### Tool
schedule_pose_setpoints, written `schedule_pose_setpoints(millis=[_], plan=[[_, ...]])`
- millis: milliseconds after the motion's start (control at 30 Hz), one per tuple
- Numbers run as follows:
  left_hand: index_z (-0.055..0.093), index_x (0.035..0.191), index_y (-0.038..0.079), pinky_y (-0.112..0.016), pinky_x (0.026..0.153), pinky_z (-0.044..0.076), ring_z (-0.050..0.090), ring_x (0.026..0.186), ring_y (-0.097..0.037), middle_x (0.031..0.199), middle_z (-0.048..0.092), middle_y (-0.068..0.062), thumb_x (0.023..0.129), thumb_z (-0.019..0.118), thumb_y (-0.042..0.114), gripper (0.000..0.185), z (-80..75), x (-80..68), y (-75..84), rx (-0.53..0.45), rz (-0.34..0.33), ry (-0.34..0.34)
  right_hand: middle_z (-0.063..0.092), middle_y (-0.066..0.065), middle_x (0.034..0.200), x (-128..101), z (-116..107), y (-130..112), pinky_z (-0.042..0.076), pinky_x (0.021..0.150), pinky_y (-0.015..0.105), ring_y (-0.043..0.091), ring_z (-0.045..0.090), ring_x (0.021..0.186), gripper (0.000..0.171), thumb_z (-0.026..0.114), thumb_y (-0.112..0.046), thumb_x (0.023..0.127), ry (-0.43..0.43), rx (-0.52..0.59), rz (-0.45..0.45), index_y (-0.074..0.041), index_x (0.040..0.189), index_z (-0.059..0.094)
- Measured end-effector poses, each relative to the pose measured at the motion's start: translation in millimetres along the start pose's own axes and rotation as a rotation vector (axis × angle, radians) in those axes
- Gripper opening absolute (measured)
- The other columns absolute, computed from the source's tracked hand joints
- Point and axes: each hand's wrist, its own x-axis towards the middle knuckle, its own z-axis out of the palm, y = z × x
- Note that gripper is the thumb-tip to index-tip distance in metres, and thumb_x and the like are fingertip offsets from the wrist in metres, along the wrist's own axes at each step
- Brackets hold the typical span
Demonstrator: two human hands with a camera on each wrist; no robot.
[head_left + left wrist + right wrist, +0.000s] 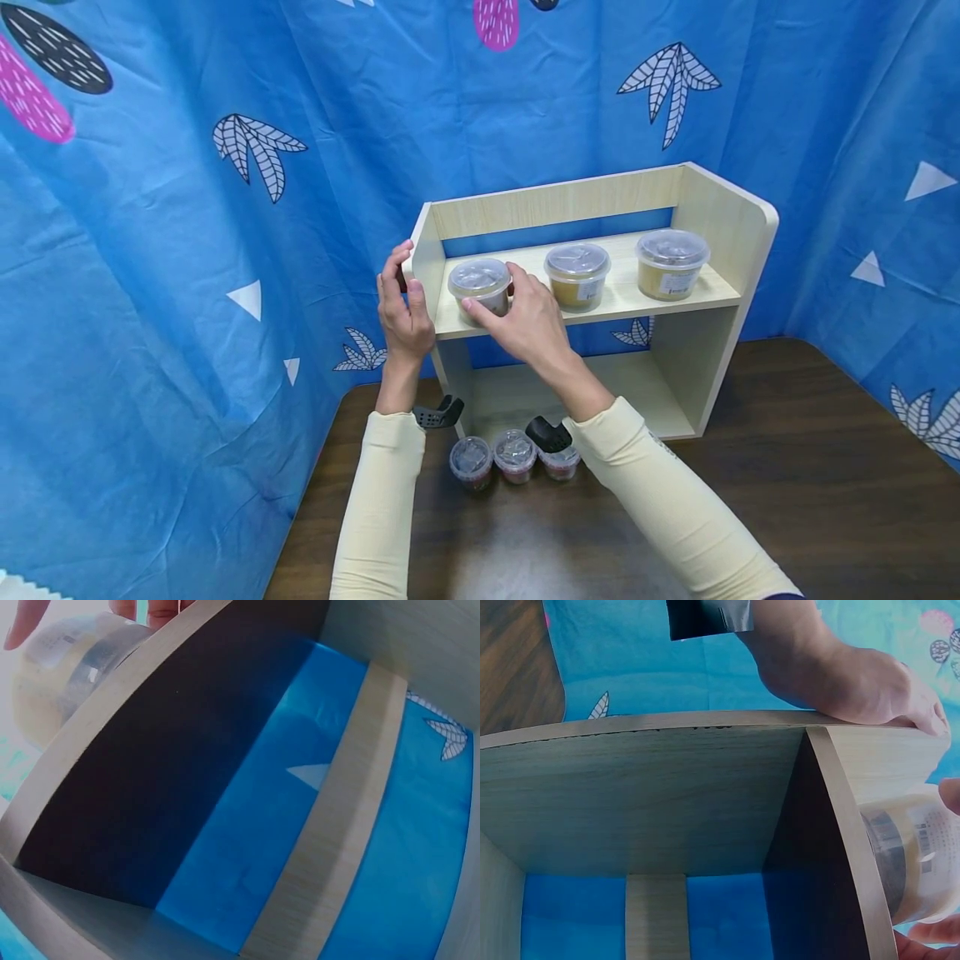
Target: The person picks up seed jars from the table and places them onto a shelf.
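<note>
Head view: three small lidded cups (514, 457) are seen nearest, on the dark table (787, 467). Above them, the leftmost tub (480, 284) on the shelf (697, 292) is grasped by the right hand (525, 321), fingers curled round it; it is best seated level, clear of the edge. The shelf's left side panel (422, 258) is steadied by the left hand (403, 312), fingers fairly straight.

Head cam high; wrist cams under shelf (600, 312).

Bright, even light from above; a soft sheen on the desk (787, 433). The head view bends at its edges. Both wrist views look slightly soft, the shelf underside (150, 780) in deep shadow
</note>
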Motion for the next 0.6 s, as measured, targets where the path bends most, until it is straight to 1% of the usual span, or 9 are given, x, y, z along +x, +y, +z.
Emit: schedule_pose_setpoints(millis=[167, 267, 367, 467, 600], plan=[[0.045, 0.133, -0.002, -0.046, 0.080, 0.055, 0.057, 0.103, -0.036, 0.136, 0.051, -0.018, 0.103, 0.039, 0.032, 0.046, 0.2, 0.0, 0.2, 0.001, 0.002, 0.002, 0.061, 0.017, 0.120, 1.3, 2.2, 0.3, 0.046, 0.091, 0.046, 0.031, 0.058, 0.107, 0.085, 0.068, -0.057, 0.084, 0.008, -0.024, 0.000, -0.003, 0.145, 0.044], [0.045, 0.133, -0.003, -0.047, 0.079, 0.055, 0.058, 0.102, -0.035, 0.135, 0.051, -0.018, 0.103, 0.039, 0.032, 0.046, 0.4, -0.3, -0.5, -0.005, 0.004, 0.006, 0.062, 0.017, 0.120, 2.0, 3.1, 0.2, 0.045, 0.092, 0.047, 0.031, 0.058, 0.108, 0.084, 0.068, -0.058, 0.085, 0.012, -0.037, -0.002, -0.003, 0.145, 0.045], [0.045, 0.134, -0.003, -0.044, 0.078, 0.055, 0.057, 0.101, -0.035, 0.132, 0.052, -0.019, 0.103, 0.039, 0.029, 0.045, 0.6, -0.4, -1.1, 0.006, 0.002, 0.008, 0.062, 0.017, 0.119, 2.4, 3.4, -0.1, 0.045, 0.092, 0.047, 0.032, 0.057, 0.107, 0.084, 0.067, -0.058, 0.085, 0.015, -0.049, -0.006, -0.003, 0.144, 0.045], [0.047, 0.136, -0.002, -0.037, 0.075, 0.051, 0.054, 0.097, -0.034, 0.128, 0.055, -0.020, 0.102, 0.039, 0.028, 0.046, 0.5, -0.7, -1.4, 0.046, -0.005, 0.011, 0.063, 0.017, 0.119, 2.9, 3.6, -0.4, 0.045, 0.091, 0.047, 0.032, 0.058, 0.107, 0.084, 0.067, -0.059, 0.084, 0.019, -0.057, -0.007, -0.003, 0.144, 0.045], [0.049, 0.136, -0.002, -0.035, 0.072, 0.046, 0.050, 0.093, -0.034, 0.128, 0.058, -0.018, 0.103, 0.039, 0.033, 0.049, 0.3, -0.7, -1.4, 0.078, -0.013, 0.013, 0.063, 0.016, 0.118, 3.8, 4.8, -0.4, 0.045, 0.090, 0.047, 0.032, 0.058, 0.106, 0.084, 0.067, -0.059, 0.084, 0.018, -0.065, -0.007, -0.004, 0.144, 0.046]])
